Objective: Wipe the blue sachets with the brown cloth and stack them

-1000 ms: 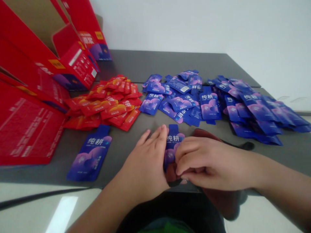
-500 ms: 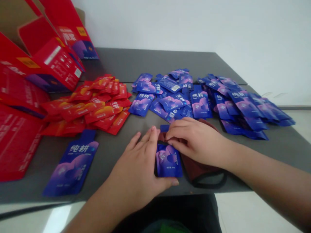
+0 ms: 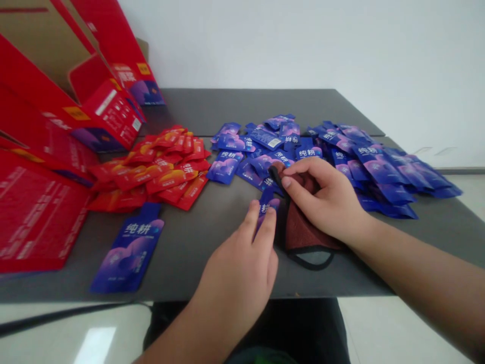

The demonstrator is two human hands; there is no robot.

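My left hand lies over a small blue sachet near the table's front edge, two fingers stretched across its face. The sachet's lower part and my left thumb are hidden under the hand. Just right of it, my right hand pinches the black edge of a brown cloth piece, which looks like a face mask, with a black loop at its lower end. Another blue sachet rests flat to the left of my left hand.
Behind my hands lie a pile of red sachets, a middle pile of blue sachets and a larger blue pile at the right. Red cartons crowd the left side of the grey table. A white wall stands behind.
My right hand has lifted the brown cloth's upper edge and drawn it off the blue sachet. My left hand has turned, its fingers now over the sachet. The view has shifted slightly.
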